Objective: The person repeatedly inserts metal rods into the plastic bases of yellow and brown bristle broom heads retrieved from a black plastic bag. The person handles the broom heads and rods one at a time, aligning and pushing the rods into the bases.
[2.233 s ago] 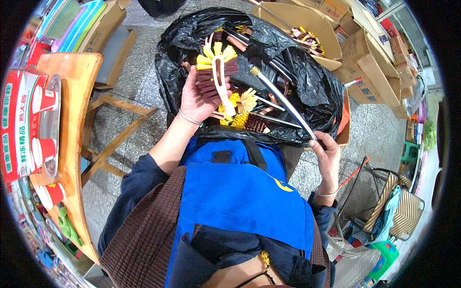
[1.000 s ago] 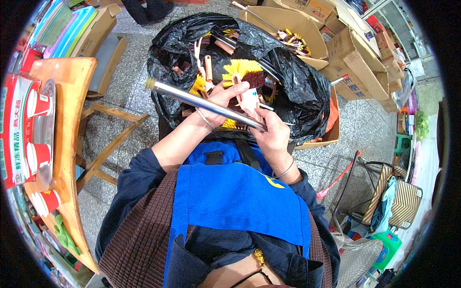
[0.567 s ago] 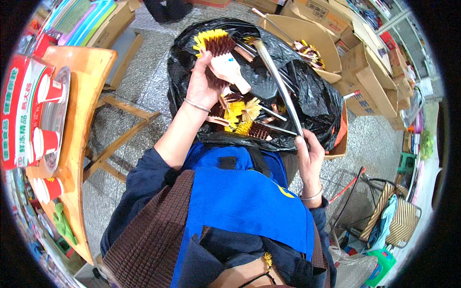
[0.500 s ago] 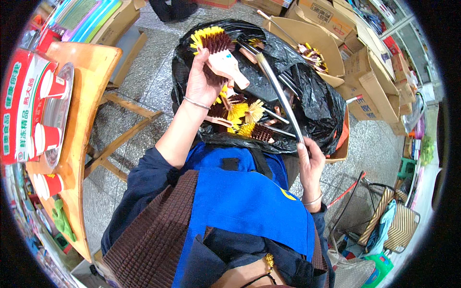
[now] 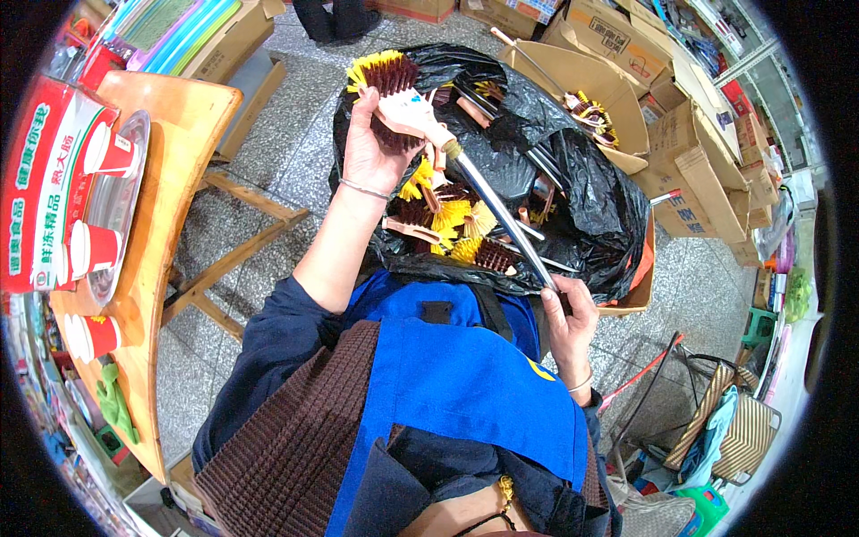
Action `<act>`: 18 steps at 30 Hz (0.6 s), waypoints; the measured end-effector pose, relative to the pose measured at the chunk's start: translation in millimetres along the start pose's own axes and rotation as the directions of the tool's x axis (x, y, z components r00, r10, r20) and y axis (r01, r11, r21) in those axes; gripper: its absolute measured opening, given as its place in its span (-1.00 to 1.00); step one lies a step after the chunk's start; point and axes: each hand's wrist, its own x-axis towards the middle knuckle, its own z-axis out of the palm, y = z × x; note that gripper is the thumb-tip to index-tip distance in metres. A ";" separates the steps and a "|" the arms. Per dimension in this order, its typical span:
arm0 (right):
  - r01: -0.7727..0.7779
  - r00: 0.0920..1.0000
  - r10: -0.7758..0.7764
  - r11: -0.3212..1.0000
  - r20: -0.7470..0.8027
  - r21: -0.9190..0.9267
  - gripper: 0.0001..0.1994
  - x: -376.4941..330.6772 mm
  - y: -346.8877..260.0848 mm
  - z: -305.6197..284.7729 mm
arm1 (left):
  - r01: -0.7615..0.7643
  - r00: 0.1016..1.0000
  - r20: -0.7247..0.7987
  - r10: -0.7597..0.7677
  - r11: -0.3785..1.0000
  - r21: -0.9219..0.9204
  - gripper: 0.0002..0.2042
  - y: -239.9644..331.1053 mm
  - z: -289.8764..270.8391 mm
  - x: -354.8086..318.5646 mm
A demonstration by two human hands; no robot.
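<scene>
My left hand is closed around a scrub brush head with a pale block and yellow and dark brown bristles. Its narrow neck points down to the right. In my right hand is the lower end of a shiny metal handle. The handle slants up to the left, and its brass-coloured tip meets the brush neck; whether it sits inside cannot be made out. Under both hands, a black plastic bag lies open, with several brush heads and more metal handles in it.
A wooden table at the left carries red paper cups, a metal tray and a red-and-white package. Cardboard boxes stand at the far right, one open box holding brush heads. A striped bag lies at lower right.
The metal handle's tip has moved left and down to the brush neck, which before was apart from it. My right hand has shifted slightly left and down with the handle.
</scene>
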 end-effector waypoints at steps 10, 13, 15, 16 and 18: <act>-0.010 1.000 0.010 1.000 -0.001 -0.028 -0.82 0.8 3.1 0.3 | 0.017 0.999 0.031 -0.017 1.000 0.012 -0.54 -2.8 -3.2 1.0; -0.005 1.000 0.005 0.996 0.001 -0.085 -0.82 1.2 4.7 0.1 | 0.017 0.998 0.053 -0.018 1.000 0.020 -0.54 -2.5 -4.7 1.1; 0.021 1.000 -0.022 0.996 -0.019 -0.084 -0.80 1.0 6.2 0.2 | 0.006 0.999 0.041 -0.008 0.999 0.039 -0.55 -2.1 -4.8 0.6; 0.018 0.999 -0.021 0.995 -0.036 -0.101 -0.78 0.7 7.0 0.3 | -0.011 0.998 0.058 0.008 0.999 0.052 -0.55 -2.0 -4.5 0.2; 0.003 0.996 -0.017 0.988 -0.091 -0.152 -0.75 0.0 8.4 0.0 | -0.047 0.998 0.048 0.042 0.994 0.097 -0.55 -1.6 -2.8 -1.1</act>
